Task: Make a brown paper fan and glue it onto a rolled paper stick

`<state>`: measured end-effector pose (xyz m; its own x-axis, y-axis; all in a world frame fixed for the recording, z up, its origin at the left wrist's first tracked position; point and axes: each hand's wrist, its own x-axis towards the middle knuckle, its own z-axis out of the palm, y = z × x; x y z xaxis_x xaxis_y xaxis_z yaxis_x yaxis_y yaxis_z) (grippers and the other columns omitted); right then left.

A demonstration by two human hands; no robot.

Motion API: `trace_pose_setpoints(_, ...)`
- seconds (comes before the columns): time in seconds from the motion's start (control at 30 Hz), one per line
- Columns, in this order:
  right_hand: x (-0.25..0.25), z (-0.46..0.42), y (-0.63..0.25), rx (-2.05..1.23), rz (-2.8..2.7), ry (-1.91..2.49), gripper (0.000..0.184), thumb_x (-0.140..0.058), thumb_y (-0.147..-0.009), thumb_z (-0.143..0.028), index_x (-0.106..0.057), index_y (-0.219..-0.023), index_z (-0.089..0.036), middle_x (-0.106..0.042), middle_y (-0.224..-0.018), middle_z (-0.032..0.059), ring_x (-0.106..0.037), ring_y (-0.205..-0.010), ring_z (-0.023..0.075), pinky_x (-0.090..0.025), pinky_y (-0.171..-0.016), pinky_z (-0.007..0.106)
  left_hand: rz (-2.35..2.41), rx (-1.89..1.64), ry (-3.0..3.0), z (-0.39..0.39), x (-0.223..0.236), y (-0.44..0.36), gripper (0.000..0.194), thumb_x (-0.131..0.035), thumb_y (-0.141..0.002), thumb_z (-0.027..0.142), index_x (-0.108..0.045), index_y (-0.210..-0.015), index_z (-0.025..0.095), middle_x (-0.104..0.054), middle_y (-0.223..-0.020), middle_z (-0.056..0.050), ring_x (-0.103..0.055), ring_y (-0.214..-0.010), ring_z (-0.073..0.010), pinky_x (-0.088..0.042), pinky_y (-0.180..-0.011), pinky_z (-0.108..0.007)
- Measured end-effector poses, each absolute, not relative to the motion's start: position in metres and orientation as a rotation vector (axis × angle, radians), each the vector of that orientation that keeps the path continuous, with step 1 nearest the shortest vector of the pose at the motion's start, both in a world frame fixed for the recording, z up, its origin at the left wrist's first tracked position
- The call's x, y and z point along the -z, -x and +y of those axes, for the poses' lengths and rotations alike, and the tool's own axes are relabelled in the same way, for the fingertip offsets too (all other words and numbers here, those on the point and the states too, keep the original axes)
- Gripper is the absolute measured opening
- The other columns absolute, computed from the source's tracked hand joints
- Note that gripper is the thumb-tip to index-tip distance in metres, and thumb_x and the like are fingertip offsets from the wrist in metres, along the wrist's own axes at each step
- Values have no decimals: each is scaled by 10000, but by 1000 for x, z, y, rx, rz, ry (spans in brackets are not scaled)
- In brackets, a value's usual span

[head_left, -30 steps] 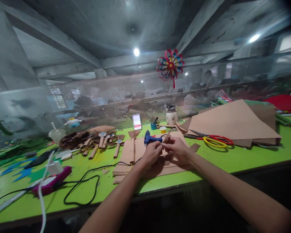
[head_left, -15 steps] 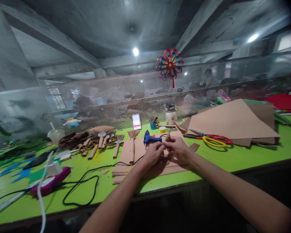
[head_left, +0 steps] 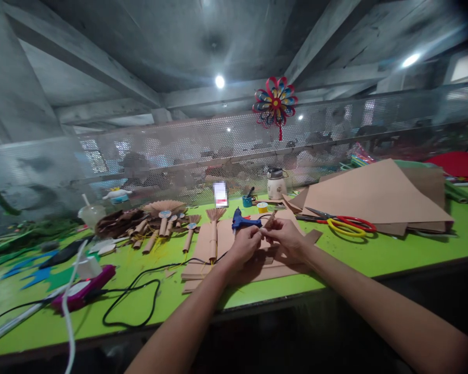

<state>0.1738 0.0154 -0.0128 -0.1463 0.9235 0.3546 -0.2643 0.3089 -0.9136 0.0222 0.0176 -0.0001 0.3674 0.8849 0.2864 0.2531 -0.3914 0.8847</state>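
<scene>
Both hands meet above a stack of brown paper near the table's front. My right hand pinches a small piece of brown paper that sticks up past the fingers. My left hand is closed, its fingertips pressed against the same piece. Just beyond the left hand lies a blue glue gun with a black cord. On the stack's left part rests a paper fan with a rolled handle. A brown paper strip lies by the right hand.
Red and yellow scissors lie at right before large brown sheets. Several finished paper fans are piled at left. A magenta power strip, a black cable, a phone and a flask also occupy the green table.
The hands keep nearly the same place and grip, with only slight finger movement on the paper piece. The whole view has shifted a little.
</scene>
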Motion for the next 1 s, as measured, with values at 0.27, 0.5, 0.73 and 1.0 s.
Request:
trace_pose_setpoints(0.27, 14, 17, -171, -1077, -1379, 758, 347, -807, -586, -431, -601, -641, -157, -564, -568, -8, -479, -509, 112, -373, -505, 266, 1085, -1046, -1698, 10, -7, -24, 278, -570, -763, 367, -484, -587, 170, -418, -491, 50, -355, -435, -74, -266, -407, -197)
trace_pose_setpoints(0.5, 20, 20, -163, -921, -1407, 867, 292, -737, -631, -426, -638, -607, -153, -520, -503, -6, -443, -485, 119, -336, -464, 264, 1149, -1076, -1581, 19, 3, -26, 270, -577, -753, 334, -481, -558, 174, -388, -419, 61, -321, -366, -60, -222, -375, -194)
trace_pose_setpoints(0.73, 24, 25, -162, -798, -1442, 876, 194, -708, -657, -344, -636, -608, -171, -555, -569, 8, -482, -567, 149, -386, -525, 284, 1040, -1049, -1453, 13, 2, -25, 216, -562, -752, 265, -491, -577, 161, -450, -480, 35, -336, -367, -42, -218, -368, -176)
trace_pose_setpoints(1.0, 23, 23, -166, -610, -1529, 836, 96, -657, -725, -260, -647, -663, -187, -613, -682, 19, -558, -682, 179, -443, -662, 307, 911, -1038, -1347, 10, -3, -23, 119, -549, -755, 209, -557, -665, 132, -544, -616, -14, -453, -480, -55, -306, -412, -153)
